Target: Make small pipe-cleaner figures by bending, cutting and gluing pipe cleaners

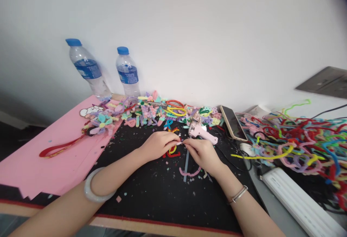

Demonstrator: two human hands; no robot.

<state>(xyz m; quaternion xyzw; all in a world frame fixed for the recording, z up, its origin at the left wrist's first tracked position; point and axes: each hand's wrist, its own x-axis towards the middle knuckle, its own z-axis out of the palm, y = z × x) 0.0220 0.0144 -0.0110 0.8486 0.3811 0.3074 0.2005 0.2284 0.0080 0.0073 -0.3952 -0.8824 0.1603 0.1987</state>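
Note:
Over the black mat (151, 197), my left hand (158, 144) and my right hand (202, 153) meet with pinched fingers. Between their fingertips is a small pale pink piece (179, 143), too small to make out clearly. Red and yellow pipe cleaner pieces (172, 151) lie just below the fingers. A curved pink pipe cleaner (191, 174) is under my right hand, crossing a translucent glue stick (186, 166). Right behind that hand rests a pale pink glue gun (203, 132). A blue looped pipe cleaner (168, 124) lies beyond my left hand.
Scissors (176, 111) lie on a heap of pipe cleaner shapes (146, 112) along the wall. Two water bottles (128, 72) stand behind pink paper (65, 150). On the right are a phone (233, 123), tangled pipe cleaners (295, 146) and a white power strip (298, 200).

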